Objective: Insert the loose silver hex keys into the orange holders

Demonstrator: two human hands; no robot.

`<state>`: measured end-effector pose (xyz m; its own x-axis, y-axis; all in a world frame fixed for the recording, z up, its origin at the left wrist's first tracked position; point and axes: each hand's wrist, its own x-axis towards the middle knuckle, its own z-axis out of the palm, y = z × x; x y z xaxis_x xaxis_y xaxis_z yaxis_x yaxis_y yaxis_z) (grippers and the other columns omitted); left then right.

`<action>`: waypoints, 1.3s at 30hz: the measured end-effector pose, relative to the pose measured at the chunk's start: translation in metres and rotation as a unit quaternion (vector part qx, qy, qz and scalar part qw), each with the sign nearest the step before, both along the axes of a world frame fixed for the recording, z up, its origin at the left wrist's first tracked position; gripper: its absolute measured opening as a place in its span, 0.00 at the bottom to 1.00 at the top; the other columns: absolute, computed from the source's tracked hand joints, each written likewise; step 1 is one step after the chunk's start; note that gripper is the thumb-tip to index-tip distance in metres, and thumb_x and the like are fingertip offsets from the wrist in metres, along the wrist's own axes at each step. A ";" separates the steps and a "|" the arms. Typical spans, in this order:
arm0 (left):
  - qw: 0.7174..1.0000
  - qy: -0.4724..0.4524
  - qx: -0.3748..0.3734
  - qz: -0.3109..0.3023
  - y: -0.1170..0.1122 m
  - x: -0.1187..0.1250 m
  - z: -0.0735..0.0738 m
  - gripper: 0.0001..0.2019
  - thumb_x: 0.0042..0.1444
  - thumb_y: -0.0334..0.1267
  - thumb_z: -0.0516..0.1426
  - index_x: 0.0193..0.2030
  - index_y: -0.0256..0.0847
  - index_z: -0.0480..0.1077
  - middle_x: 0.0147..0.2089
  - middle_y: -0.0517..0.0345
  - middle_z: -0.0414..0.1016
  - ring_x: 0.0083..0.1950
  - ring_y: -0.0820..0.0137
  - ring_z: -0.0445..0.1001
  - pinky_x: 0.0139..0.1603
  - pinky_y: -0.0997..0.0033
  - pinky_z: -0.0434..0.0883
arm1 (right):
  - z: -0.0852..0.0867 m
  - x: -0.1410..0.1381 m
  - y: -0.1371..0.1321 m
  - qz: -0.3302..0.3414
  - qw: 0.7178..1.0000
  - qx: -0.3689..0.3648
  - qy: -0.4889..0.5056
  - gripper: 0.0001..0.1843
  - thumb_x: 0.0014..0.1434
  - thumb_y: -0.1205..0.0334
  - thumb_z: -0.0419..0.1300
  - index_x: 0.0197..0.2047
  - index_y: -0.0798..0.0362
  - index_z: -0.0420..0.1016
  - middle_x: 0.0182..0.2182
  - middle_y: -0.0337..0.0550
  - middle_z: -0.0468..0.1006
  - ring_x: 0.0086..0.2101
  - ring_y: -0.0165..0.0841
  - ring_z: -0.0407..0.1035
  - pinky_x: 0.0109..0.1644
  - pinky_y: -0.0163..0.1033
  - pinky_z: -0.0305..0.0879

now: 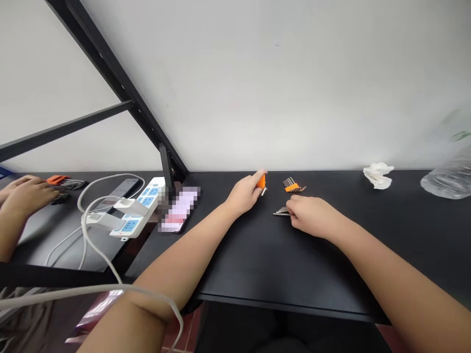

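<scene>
My left hand (245, 193) is closed around an orange hex key holder (261, 182). One short silver end pokes out below the holder; the rest is hidden by my fingers. To the right, my right hand (311, 214) rests at the black table (272, 264) with its fingers closed on several silver hex keys (282, 211), whose ends stick out to the left. Just beyond it, a second orange holder (292, 187) lies on the table with several dark hex keys in it, touching neither hand.
A phone (181, 208) and a white power strip (149, 201) with plugged-in chargers and cables lie at left; one white cable (154, 295) crosses my left forearm. Crumpled tissue (379, 175) and a clear plastic bottle (449, 176) are at right. Another person's hands (31, 196) work beyond the black frame (121, 83).
</scene>
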<state>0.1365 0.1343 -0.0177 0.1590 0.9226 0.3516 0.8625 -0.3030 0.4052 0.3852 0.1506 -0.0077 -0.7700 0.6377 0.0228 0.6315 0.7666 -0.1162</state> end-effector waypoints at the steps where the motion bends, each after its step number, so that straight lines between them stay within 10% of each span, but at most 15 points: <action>1: 1.000 -0.005 -0.001 -0.004 -0.001 0.001 0.000 0.28 0.61 0.30 0.53 0.69 0.47 0.60 0.46 0.56 0.77 0.47 0.66 0.77 0.53 0.67 0.73 | 0.001 0.001 0.001 -0.002 1.000 -0.011 0.024 0.06 0.58 0.71 0.56 0.31 0.53 0.68 0.33 0.44 0.75 0.27 0.30 0.64 0.28 0.36 0.49; 9: 1.000 0.004 -0.022 -0.019 -0.005 0.009 0.006 0.26 0.62 0.33 0.53 0.68 0.46 0.59 0.40 0.60 0.75 0.38 0.69 0.74 0.43 0.72 0.71 | 0.001 0.002 0.014 -0.037 0.942 -0.101 0.318 0.08 0.65 0.60 0.55 0.40 0.51 0.76 0.32 0.42 0.77 0.29 0.31 0.71 0.36 0.38 0.66; 27: 0.999 0.050 0.011 -0.013 -0.009 0.012 0.009 0.23 0.65 0.37 0.54 0.66 0.47 0.61 0.41 0.59 0.76 0.40 0.68 0.75 0.44 0.72 0.70 | 0.004 0.003 0.012 -0.108 0.846 -0.310 0.421 0.14 0.61 0.52 0.64 0.42 0.54 0.80 0.24 0.40 0.76 0.23 0.30 0.71 0.31 0.38 0.72; 36: 0.994 0.039 0.085 -0.049 -0.009 0.008 0.005 0.19 0.62 0.34 0.58 0.59 0.47 0.68 0.43 0.61 0.77 0.35 0.74 0.74 0.42 0.75 0.71 | 0.005 -0.001 0.014 -0.128 0.687 -0.510 0.501 0.21 0.49 0.49 0.75 0.37 0.58 0.78 0.28 0.41 0.75 0.23 0.26 0.67 0.25 0.33 0.67; 39: 0.994 0.016 0.089 -0.054 -0.010 0.007 0.003 0.19 0.61 0.33 0.59 0.59 0.48 0.68 0.48 0.61 0.77 0.32 0.77 0.72 0.40 0.76 0.72 | 0.003 -0.002 0.016 -0.142 0.681 -0.525 0.490 0.21 0.48 0.51 0.76 0.35 0.58 0.78 0.26 0.40 0.73 0.22 0.24 0.65 0.23 0.30 0.64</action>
<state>0.1440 0.1246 -0.0142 0.2675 0.8229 0.5013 0.8330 -0.4590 0.3089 0.3836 0.1662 -0.0047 -0.5555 0.8187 -0.1453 -0.0395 -0.2006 -0.9789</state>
